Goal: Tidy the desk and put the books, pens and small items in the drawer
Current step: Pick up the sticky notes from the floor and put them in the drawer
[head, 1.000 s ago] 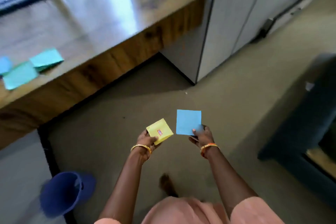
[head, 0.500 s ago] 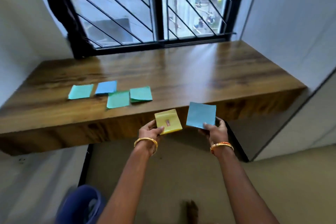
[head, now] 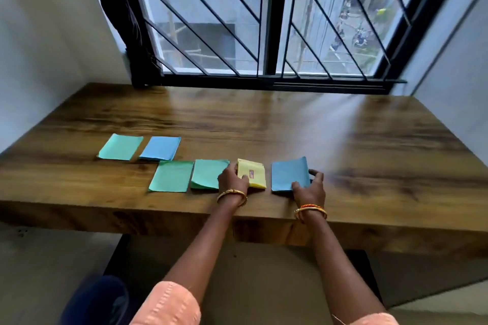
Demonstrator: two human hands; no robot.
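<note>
A yellow pad (head: 253, 173) with a small label lies on the wooden desk (head: 343, 145) near its front edge, and my left hand (head: 232, 177) holds its left side. Just to the right, a blue pad (head: 287, 175) rests on the desk with its far edge slightly raised; my right hand (head: 310, 186) grips its near right corner, thumb on top and fingers at the right edge. Left of my hands lie two green pads (head: 210, 173) (head: 171, 175); farther back left are a green pad (head: 120, 146) and a blue pad (head: 160, 148).
A barred window (head: 266, 18) rises behind the desk, with white walls on both sides. A dark blue bin (head: 97, 301) stands on the floor at the lower left, under the desk's front edge.
Both hands have moved forward from in front of the desk's edge and brought the yellow pad and the blue pad down onto the desktop beside the green pads.
</note>
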